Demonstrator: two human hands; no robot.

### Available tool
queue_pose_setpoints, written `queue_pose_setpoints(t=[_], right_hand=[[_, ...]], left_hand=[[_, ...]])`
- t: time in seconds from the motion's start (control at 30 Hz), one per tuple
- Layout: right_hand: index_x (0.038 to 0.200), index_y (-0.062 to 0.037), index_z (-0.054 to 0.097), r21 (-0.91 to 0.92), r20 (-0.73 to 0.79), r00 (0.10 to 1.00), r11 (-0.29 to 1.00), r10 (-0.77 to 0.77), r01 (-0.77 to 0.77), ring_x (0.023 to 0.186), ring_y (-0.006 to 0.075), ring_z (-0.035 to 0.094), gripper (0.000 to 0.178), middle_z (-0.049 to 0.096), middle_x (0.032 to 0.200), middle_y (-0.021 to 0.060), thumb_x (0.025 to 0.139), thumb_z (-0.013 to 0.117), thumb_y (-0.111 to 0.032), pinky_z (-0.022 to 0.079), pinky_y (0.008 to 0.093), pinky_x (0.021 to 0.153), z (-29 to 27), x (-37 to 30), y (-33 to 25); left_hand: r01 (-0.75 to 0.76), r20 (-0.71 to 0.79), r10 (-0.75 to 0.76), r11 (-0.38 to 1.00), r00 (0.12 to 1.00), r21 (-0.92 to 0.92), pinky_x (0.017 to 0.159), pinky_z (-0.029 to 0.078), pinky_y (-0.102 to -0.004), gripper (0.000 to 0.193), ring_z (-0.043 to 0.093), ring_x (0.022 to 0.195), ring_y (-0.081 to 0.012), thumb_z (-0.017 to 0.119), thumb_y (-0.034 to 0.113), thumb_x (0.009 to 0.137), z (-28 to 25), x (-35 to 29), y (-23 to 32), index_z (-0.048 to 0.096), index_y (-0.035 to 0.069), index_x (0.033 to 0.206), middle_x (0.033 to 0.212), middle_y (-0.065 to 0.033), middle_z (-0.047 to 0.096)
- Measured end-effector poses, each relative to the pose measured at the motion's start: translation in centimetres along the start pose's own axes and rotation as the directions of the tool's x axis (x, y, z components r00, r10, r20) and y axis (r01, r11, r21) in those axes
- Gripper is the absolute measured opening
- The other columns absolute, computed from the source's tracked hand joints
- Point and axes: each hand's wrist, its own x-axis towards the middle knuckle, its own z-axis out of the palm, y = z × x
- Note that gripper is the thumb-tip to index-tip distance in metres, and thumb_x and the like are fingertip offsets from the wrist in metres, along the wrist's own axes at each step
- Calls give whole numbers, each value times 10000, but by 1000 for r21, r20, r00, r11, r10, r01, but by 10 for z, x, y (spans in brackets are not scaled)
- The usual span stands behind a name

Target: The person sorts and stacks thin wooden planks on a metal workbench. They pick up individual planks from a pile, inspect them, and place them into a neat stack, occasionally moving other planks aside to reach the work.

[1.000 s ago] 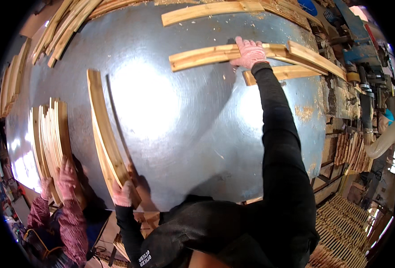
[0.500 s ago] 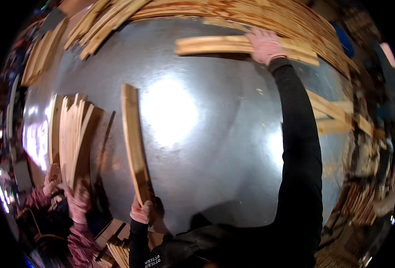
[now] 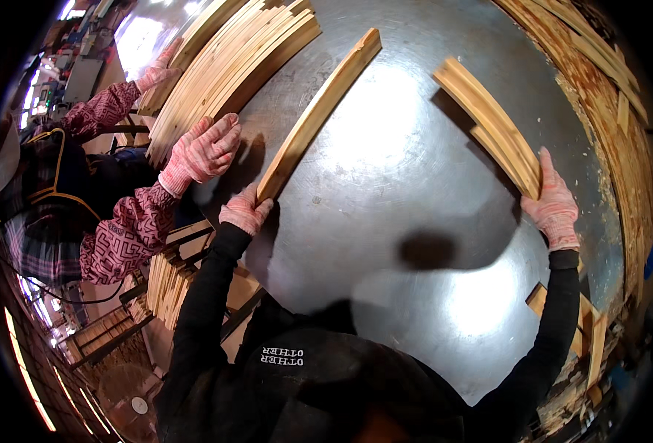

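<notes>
My left hand (image 3: 246,210), in a pink-and-white knit glove, is closed round the near end of a wooden strip (image 3: 322,109). The strip points away over the metal tabletop. On the right, my gloved right hand (image 3: 554,207) grips the near end of a pair of wooden boards (image 3: 492,122) lying side by side, one showing only as a shorter edge. Just left of my left hand, a co-worker's gloved hand (image 3: 202,151) hovers with its fingers together. The co-worker's other hand (image 3: 158,70) rests against a stack of wooden strips (image 3: 234,63).
The shiny metal table (image 3: 370,229) fills the middle. Long rough boards (image 3: 607,111) line its right edge, with sawdust beside them. Short wood pieces (image 3: 596,347) lie at the lower right. A pile of strips (image 3: 165,292) stands below the table on the left.
My view has turned toward the left. My right hand has drawn its boards away from the rough boards and nearer to me. The left hand still holds its strip. The co-worker's near hand has left the stack.
</notes>
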Motion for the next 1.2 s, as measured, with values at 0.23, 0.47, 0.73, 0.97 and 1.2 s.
queue_pose_setpoints(t=[0.23,0.47,0.73,0.97,1.2], right_hand=[[1446,-137,415,651,-337,908,635,-250,417,1035,243,638,725,632,1121,130,804,686,-337,512,363,874,-118,-61,-45],[1185,-38,620,729,-684,718,-101,-129,677,1128,210,577,357,635,1146,97,877,626,-218,463,327,977,-25,-106,-62],[1164,-11,572,518,252,929,-773,-270,-365,832,271,673,464,658,992,155,895,669,-377,598,415,720,110,-158,-43],[1499,21,213,793,99,995,601,34,-99,1319,338,453,872,412,1441,270,942,438,-611,363,361,1111,72,-193,-106],[1514,-106,242,-251,-451,883,930,132,-268,1401,358,330,938,342,1517,189,800,710,-493,264,430,1159,13,-172,155]], left_hand=[[143,-221,-19,814,975,562,728,519,-453,498,638,866,-346,583,427,896,-8,-3,50,586,39,1209,1084,-173,650],[-84,48,292,424,955,-902,1031,416,-365,619,535,1208,-255,637,297,920,25,-104,228,422,-38,1393,1341,-131,541],[214,632,309,761,711,-613,841,499,-298,406,619,917,-161,587,209,914,59,-87,243,559,-44,1230,1074,-84,652],[312,538,344,533,770,-787,802,492,-292,612,572,931,-133,693,337,896,111,-70,274,472,-22,1339,1089,-71,624],[308,549,323,564,771,-766,912,520,-344,321,632,1026,-241,559,95,944,153,-62,218,514,-53,1226,1124,-174,643]])
